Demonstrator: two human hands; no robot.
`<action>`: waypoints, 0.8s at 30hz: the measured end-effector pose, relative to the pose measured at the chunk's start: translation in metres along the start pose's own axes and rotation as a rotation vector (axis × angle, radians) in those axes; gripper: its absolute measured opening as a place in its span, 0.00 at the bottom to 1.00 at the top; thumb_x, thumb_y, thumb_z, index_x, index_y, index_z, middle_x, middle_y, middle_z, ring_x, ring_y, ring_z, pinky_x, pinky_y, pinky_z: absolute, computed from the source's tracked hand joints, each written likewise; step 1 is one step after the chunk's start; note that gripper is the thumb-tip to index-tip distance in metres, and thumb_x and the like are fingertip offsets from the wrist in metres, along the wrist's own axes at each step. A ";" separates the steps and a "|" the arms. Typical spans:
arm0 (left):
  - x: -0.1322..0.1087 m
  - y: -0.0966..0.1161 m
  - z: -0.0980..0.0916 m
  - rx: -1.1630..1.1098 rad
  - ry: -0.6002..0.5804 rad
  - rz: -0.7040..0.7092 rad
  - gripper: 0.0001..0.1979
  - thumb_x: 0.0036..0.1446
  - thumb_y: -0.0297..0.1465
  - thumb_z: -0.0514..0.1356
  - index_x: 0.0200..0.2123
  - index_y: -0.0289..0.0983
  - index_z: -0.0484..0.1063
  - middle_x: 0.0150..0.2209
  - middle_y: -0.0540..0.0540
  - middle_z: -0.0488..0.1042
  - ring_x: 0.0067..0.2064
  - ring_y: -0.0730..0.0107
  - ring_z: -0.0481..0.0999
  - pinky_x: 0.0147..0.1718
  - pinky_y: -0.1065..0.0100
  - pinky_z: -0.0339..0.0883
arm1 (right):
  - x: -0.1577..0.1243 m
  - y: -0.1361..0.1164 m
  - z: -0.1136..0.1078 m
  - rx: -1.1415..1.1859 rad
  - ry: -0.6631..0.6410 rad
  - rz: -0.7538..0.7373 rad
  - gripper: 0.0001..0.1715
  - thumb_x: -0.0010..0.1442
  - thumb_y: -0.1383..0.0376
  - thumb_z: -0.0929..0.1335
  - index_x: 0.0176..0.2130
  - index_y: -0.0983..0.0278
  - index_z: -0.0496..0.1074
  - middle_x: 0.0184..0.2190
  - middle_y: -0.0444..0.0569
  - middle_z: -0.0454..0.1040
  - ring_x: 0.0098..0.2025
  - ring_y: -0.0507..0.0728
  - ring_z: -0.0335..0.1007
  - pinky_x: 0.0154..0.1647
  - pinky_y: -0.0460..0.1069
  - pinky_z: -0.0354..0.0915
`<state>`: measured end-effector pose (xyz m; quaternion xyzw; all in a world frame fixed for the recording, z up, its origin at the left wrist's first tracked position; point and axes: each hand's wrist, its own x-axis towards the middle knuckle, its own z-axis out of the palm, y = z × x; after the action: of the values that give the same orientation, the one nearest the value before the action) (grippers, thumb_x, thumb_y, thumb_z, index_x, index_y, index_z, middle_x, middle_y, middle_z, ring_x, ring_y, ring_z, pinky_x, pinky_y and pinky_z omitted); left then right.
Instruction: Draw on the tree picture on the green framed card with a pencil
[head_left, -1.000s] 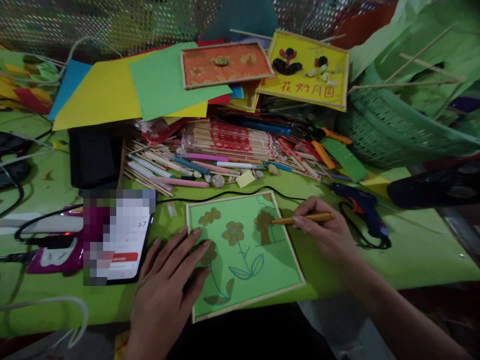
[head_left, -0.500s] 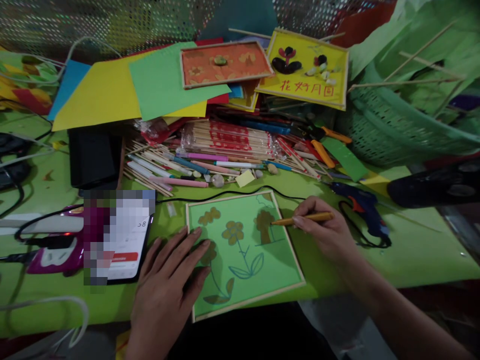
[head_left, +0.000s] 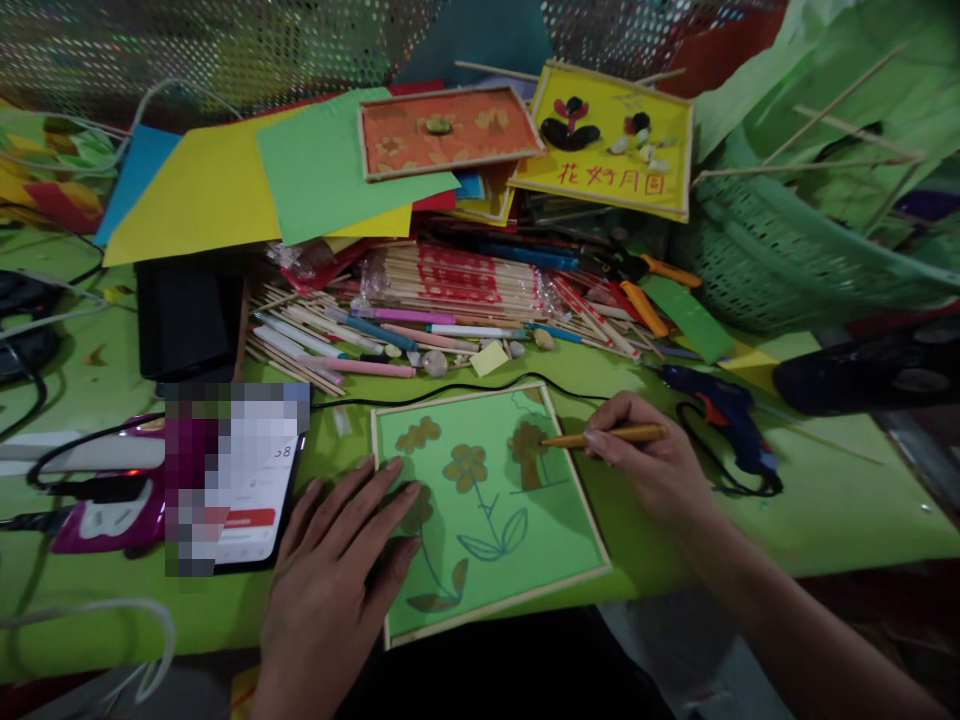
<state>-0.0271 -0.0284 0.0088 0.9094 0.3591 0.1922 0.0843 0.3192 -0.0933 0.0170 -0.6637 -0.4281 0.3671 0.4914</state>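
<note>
Table (head_left: 825, 500): is bearing a drawing (head_left: 495, 515). Left hand (head_left: 341, 560): is lying across the drawing's left edge, fingers apart, apparently steadying it. Right hand (head_left: 652, 460): fingers are pinching a pen (head_left: 636, 433) over its right side.

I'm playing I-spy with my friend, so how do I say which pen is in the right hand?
On the green table, find the green drawing framed in pale strips. Beside its right edge, the right hand holds the pen, its tip at the brown tree shape. It is yellowish brown and held, while the pink, purple and white pens lie beyond the drawing.
</note>
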 end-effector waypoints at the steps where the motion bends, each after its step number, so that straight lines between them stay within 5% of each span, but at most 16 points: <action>1: 0.000 0.000 0.000 0.002 -0.002 0.001 0.20 0.66 0.33 0.60 0.61 0.46 0.71 0.65 0.48 0.71 0.66 0.55 0.69 0.66 0.50 0.54 | 0.000 0.000 0.000 0.000 -0.001 0.000 0.11 0.61 0.58 0.76 0.34 0.60 0.73 0.26 0.43 0.70 0.27 0.53 0.64 0.29 0.48 0.59; 24: 0.001 0.002 -0.001 -0.010 0.003 -0.014 0.20 0.66 0.32 0.59 0.61 0.46 0.70 0.64 0.49 0.72 0.66 0.56 0.69 0.68 0.51 0.53 | -0.002 -0.004 0.000 0.084 -0.091 0.035 0.10 0.58 0.59 0.77 0.33 0.59 0.75 0.26 0.41 0.70 0.28 0.52 0.62 0.29 0.48 0.58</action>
<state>-0.0255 -0.0292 0.0110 0.9062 0.3644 0.1947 0.0899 0.3181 -0.0948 0.0209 -0.6326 -0.4223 0.4231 0.4924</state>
